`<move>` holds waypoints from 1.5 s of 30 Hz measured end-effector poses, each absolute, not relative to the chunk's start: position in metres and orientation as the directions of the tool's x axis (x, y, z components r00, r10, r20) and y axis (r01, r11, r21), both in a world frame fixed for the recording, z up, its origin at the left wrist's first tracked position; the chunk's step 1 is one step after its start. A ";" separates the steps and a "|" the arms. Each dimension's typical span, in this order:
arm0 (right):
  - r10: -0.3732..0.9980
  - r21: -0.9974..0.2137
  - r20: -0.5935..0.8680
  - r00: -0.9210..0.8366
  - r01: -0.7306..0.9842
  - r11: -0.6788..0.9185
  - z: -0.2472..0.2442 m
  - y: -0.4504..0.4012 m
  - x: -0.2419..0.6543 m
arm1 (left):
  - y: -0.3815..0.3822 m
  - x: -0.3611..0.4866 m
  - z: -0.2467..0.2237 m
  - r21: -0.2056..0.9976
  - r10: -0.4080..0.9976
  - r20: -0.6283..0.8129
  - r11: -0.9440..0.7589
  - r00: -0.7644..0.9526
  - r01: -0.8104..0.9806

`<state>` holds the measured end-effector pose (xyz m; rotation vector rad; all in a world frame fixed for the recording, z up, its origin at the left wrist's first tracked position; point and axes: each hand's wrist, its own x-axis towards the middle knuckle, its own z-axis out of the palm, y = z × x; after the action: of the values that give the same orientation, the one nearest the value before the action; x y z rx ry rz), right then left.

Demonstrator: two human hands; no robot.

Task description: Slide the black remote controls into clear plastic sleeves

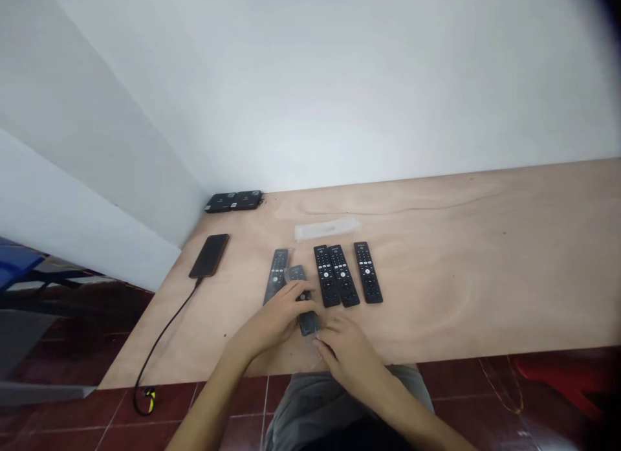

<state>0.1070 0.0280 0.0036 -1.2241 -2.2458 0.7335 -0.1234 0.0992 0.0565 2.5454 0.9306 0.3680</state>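
Note:
A black remote control [308, 323] in a clear plastic sleeve lies tilted on the table under my left hand [279, 314], whose fingers are closed over its middle. My right hand [347, 344] pinches the loose lower end of that plastic sleeve [314, 349], close to the table's front edge. Just left of them lies another sleeved remote [277, 270], partly covered by my left hand. To the right are three bare black remotes: two side by side, a left one [326, 276] and a right one [343, 276], and a separate one [367, 273].
An empty-looking plastic sleeve [327, 229] lies behind the remotes. Two black boxes [233, 201] sit at the back left corner. A phone [209, 255] with a black cable [162, 338] is at the left; the cable hangs over the edge. A white wall [369, 88] borders the wooden table [485, 276].

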 end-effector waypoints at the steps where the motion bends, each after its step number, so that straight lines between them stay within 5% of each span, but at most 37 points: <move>1: 0.862 -0.629 0.164 -0.479 0.623 0.465 0.001 0.029 0.102 | 0.100 -0.127 0.054 0.428 0.678 0.126 -0.696 0.724 0.577; 5: 0.877 -0.589 0.199 -0.436 0.663 0.463 -0.003 0.034 0.088 | 0.093 -0.145 0.043 0.352 0.775 0.241 -0.630 0.583 0.692; 12: 0.854 -0.498 0.335 -0.398 0.694 0.519 -0.007 0.028 0.081 | 0.039 -0.175 0.010 0.488 0.912 0.362 -0.361 0.193 0.794; 17: 0.694 -0.392 0.335 -0.638 0.575 0.718 -0.008 0.022 0.083 | 0.017 -0.170 -0.007 0.485 0.900 0.386 -0.383 0.200 0.786; 30: 0.787 -0.408 0.207 -0.581 0.680 0.609 0.002 0.026 0.075 | 0.015 -0.161 -0.011 0.426 0.865 0.475 -0.388 0.163 0.817; 45: 0.788 -0.475 0.219 -0.575 0.643 0.601 0.004 0.030 0.074 | 0.014 -0.160 -0.006 0.411 0.901 0.356 -0.388 0.246 0.825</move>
<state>0.0743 0.0301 0.0042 -1.1443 -2.4214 0.4854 -0.1601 0.0143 -0.0059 2.3664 1.6520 0.8279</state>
